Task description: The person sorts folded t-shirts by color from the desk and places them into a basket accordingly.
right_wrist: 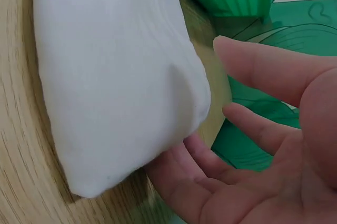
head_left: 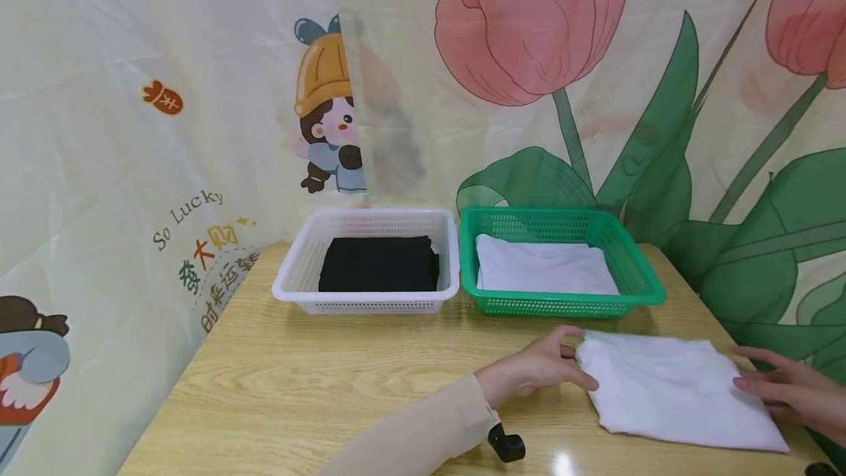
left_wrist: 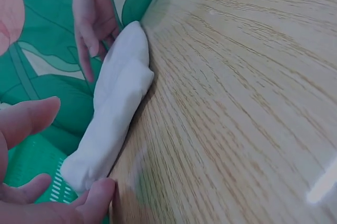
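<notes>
A folded white cloth [head_left: 667, 388], perhaps a garment, lies flat at the right side of the wooden table. At its left edge is my left hand [head_left: 538, 366], thumb and fingers spread apart. One fingertip of that hand touches the near end of the cloth [left_wrist: 113, 98] in the left wrist view. My right hand [head_left: 796, 391] is at the opposite edge, its fingers loosely extended. Seen from the right wrist, the lower fingers of this hand [right_wrist: 263, 171] reach beside and partly under the cloth's edge, while the upper ones stand apart from it.
Behind the cloth stands a green basket [head_left: 562, 305] holding another folded white cloth [head_left: 545, 267]. Beside it on the left, a white basket [head_left: 366, 298] contains folded black cloth [head_left: 377, 263]. A printed curtain [head_left: 410, 94] hangs along the table's back edge.
</notes>
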`<action>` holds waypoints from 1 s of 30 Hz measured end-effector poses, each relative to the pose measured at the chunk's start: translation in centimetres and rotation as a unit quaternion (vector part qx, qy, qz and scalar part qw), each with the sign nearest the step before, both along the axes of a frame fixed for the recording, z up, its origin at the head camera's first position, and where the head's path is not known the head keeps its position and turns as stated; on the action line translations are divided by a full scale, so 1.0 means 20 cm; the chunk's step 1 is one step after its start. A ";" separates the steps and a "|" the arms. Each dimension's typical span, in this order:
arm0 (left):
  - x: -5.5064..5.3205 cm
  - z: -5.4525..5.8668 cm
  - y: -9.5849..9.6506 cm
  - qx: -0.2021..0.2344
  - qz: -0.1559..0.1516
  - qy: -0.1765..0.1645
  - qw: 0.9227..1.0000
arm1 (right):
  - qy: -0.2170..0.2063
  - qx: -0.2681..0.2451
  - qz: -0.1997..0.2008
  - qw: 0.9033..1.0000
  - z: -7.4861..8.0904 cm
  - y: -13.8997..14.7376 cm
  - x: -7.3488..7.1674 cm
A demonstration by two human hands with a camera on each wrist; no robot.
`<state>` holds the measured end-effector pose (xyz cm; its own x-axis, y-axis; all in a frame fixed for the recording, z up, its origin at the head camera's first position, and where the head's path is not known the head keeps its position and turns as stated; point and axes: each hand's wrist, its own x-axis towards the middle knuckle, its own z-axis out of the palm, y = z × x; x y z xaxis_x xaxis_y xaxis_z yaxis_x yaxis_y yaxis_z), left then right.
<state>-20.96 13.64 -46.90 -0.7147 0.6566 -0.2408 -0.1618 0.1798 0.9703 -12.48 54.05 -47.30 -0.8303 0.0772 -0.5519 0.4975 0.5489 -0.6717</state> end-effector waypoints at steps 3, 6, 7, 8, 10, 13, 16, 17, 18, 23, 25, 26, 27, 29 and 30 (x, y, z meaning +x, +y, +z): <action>0.01 -0.01 0.01 0.003 0.004 -0.006 1.000 | -0.008 -0.033 0.003 0.999 0.00 -0.04 0.00; 0.01 -0.01 0.02 0.004 0.001 -0.007 1.000 | -0.011 -0.051 0.002 0.999 0.00 -0.07 -0.01; 0.01 -0.01 0.01 0.009 -0.002 -0.010 1.000 | -0.010 -0.055 0.002 0.998 0.00 -0.08 -0.01; 0.01 -0.01 0.01 0.010 -0.005 -0.010 1.000 | -0.009 -0.057 0.001 0.998 0.01 -0.09 -0.01; 0.01 -0.01 0.01 0.014 -0.007 -0.013 1.000 | -0.006 -0.055 0.009 0.998 0.01 -0.11 -0.01; 0.01 -0.01 0.00 0.021 -0.006 -0.021 1.000 | 0.003 -0.054 0.030 0.998 0.01 -0.13 0.00; 0.01 -0.01 0.00 0.030 -0.004 -0.024 0.999 | 0.012 -0.056 0.052 0.997 0.01 -0.17 0.01; 0.01 -0.02 -0.01 0.032 -0.005 -0.023 0.999 | 0.014 -0.058 0.056 0.997 0.01 -0.18 0.00; 0.01 -0.02 -0.01 0.030 -0.006 -0.020 0.999 | 0.014 -0.058 0.060 0.996 0.01 -0.19 0.00; 0.00 0.00 -0.05 -0.003 -0.009 0.004 1.000 | 0.021 -0.066 0.080 0.994 0.00 -0.23 -0.01; -0.01 0.01 -0.07 -0.014 -0.010 0.010 1.000 | 0.035 -0.056 0.089 0.994 -0.01 -0.25 -0.01; -0.01 0.00 -0.07 -0.017 -0.010 0.010 1.000 | 0.045 -0.050 0.093 0.993 -0.02 -0.27 -0.02; -0.01 0.00 -0.08 -0.020 -0.009 0.011 1.000 | 0.055 -0.042 0.098 0.993 -0.02 -0.28 -0.02; -0.02 0.00 -0.09 -0.026 -0.005 0.015 1.000 | 0.073 -0.031 0.104 0.991 -0.03 -0.30 -0.03; -0.02 -0.01 -0.10 -0.028 -0.003 0.018 0.999 | 0.080 -0.028 0.106 0.991 -0.03 -0.31 -0.03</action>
<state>-21.45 11.64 -47.05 -0.7199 0.6468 -0.2519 -0.1265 0.2346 0.9638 -13.07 47.81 -47.91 -0.9016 -0.1359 -0.4107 0.2597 0.5892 -0.7651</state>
